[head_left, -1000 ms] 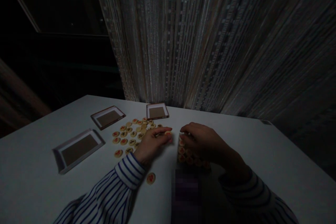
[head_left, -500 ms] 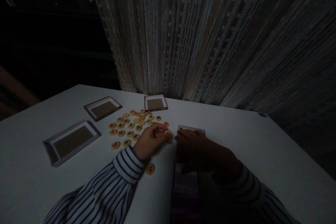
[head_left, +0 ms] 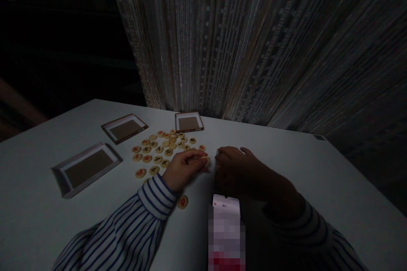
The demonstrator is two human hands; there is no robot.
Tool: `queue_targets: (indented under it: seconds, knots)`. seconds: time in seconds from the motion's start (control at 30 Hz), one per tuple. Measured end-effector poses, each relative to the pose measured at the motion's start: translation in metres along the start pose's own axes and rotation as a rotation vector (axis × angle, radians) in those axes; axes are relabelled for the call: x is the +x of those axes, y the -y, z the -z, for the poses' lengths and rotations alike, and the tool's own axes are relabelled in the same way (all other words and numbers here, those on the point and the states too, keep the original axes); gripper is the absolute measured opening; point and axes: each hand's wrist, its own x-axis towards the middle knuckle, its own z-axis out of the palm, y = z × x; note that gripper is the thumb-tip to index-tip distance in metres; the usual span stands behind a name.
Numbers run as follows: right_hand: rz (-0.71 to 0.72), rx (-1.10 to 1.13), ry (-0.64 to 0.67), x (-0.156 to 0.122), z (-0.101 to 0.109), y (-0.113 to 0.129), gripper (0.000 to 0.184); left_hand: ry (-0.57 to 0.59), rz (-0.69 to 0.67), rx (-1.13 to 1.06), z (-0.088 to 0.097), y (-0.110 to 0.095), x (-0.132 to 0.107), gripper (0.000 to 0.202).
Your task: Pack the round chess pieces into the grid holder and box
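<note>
My left hand [head_left: 186,168] is closed in a pinch on a round wooden Chinese chess piece [head_left: 205,160]. Just to the right of it, my right hand [head_left: 240,171] has its fingers curled down over a small pale-edged box [head_left: 218,152], nearly all of it hidden beneath the hand. What those fingers grip is too dark to make out. Many loose Chinese chess pieces [head_left: 157,159], marked in red or black and a few blank, lie spread beyond and left of my left hand. One red-marked piece [head_left: 182,202] lies alone by my left cuff.
Three shallow trays stand on the white table [head_left: 286,156]: one at the left [head_left: 63,186], another at the back left [head_left: 104,129], a third at the back [head_left: 202,126]. A phone with a lit screen [head_left: 226,206] lies near me. Behind the table hangs a string curtain [head_left: 203,51].
The phone screen has gone from dim to bright. My right hand has shifted slightly and now covers most of the box. My left hand still pinches its piece.
</note>
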Motion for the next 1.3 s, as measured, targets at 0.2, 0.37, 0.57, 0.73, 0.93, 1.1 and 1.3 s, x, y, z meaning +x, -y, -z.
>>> queue_targets:
  seconds: [0.2, 0.37, 0.57, 0.73, 0.93, 1.1, 1.3]
  knots:
    - [0.013, 0.017, -0.029, 0.002, 0.004, -0.006, 0.017, -0.017, 0.035, -0.042, 0.001, 0.004, 0.002, 0.034]
    - [0.046, 0.041, -0.07, 0.006, 0.003, -0.006, 0.013, -0.027, 0.012, 0.023, 0.004, 0.007, 0.005, 0.038]
    - [0.052, -0.011, -0.112, 0.011, -0.005, -0.007, 0.012, 0.006, 0.041, -0.009, 0.003, 0.006, 0.004, 0.038]
    - [0.047, 0.013, -0.144, 0.013, -0.009, -0.008, 0.017, -0.009, 0.022, -0.061, 0.0, 0.005, 0.003, 0.041]
    - [0.056, 0.12, -0.112, 0.012, -0.003, -0.003, 0.019, 0.014, -0.004, -0.02, 0.0, 0.005, 0.004, 0.036]
    - [0.053, 0.111, -0.098, 0.013, -0.001, -0.003, 0.018, 0.039, 0.014, -0.033, 0.003, 0.007, 0.004, 0.04]
    - [0.052, 0.128, -0.121, 0.013, -0.002, -0.003, 0.016, 0.016, -0.002, -0.05, 0.003, 0.008, 0.004, 0.035]
